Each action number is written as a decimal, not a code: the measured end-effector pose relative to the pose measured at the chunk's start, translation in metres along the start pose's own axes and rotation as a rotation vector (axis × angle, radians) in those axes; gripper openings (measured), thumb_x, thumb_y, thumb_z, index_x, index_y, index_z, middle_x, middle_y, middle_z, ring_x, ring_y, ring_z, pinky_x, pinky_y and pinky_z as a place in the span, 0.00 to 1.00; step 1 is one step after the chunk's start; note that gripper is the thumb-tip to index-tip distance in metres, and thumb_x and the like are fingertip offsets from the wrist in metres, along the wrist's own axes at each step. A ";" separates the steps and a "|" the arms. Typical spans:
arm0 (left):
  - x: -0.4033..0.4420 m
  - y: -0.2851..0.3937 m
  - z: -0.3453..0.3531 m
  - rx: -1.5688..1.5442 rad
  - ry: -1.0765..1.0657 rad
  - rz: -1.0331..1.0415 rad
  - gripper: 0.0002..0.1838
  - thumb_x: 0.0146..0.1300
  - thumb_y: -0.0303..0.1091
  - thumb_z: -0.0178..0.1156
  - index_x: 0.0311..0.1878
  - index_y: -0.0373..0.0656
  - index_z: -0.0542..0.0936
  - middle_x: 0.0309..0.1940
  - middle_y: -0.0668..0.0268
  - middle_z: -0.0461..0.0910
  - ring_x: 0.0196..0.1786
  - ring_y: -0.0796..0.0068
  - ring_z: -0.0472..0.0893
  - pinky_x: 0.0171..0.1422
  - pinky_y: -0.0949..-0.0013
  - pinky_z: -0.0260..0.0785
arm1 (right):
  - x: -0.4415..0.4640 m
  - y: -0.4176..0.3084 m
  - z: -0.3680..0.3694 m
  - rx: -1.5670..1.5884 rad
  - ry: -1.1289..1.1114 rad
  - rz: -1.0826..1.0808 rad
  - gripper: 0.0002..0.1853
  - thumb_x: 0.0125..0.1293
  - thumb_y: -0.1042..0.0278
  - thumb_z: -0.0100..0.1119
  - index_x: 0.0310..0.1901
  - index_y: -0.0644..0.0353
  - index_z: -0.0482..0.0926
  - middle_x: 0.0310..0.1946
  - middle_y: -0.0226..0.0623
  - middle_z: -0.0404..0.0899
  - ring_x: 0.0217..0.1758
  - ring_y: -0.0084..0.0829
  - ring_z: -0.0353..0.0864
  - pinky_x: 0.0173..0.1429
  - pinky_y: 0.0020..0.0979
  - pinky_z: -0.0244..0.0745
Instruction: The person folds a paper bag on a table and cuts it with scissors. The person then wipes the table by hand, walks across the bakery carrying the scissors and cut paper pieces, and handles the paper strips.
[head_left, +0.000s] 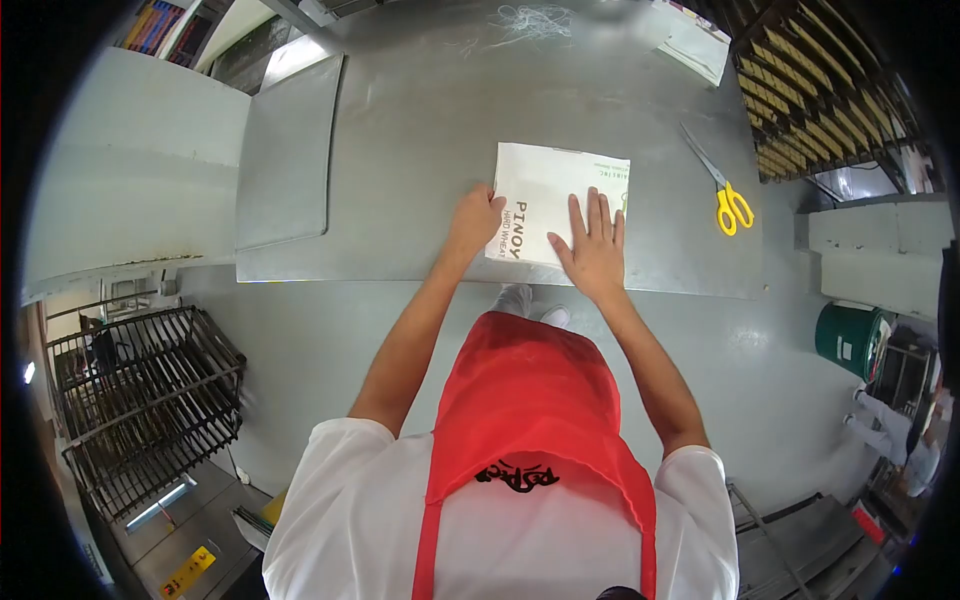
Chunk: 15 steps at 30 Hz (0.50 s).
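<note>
1. Two bare hands work at a folded white sack (535, 185) printed "PINOY" and "HARD WHEA", the last letter hard to make out, which lies flat near the front edge of the metal table (410, 150).
2. The right hand (594, 245) rests palm down on the sack's right part, fingers spread and thumb angled out to the left.
3. The left hand (477, 218) is curled at the sack's left edge; whether it pinches that edge, I cannot tell.
4. Yellow-handled scissors (722, 183) lie to the right of the sack, apart from it, blades pointing toward the far side.
5. A loose tangle of pale string (535, 22) lies at the far side, with white folded material (697, 48) at the far right.
6. A flat metal sheet (288, 150) covers the table's left end.
</note>
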<state>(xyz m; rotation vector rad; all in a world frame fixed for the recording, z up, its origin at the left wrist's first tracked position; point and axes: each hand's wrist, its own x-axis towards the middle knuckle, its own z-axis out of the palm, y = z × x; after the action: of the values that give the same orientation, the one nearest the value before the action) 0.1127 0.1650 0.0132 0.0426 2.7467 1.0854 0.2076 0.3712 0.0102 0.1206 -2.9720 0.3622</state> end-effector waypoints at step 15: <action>-0.011 0.045 0.041 0.444 0.193 0.686 0.29 0.64 0.43 0.58 0.66 0.43 0.68 0.70 0.50 0.61 0.73 0.48 0.58 0.75 0.45 0.48 | 0.002 0.005 -0.001 0.072 -0.004 0.013 0.36 0.70 0.41 0.44 0.73 0.55 0.57 0.75 0.49 0.49 0.78 0.46 0.47 0.77 0.53 0.38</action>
<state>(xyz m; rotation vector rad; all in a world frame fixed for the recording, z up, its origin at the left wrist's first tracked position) 0.1291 0.2245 0.0163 1.0516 3.1764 0.5712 0.2050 0.3756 0.0100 0.1098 -2.9656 0.4716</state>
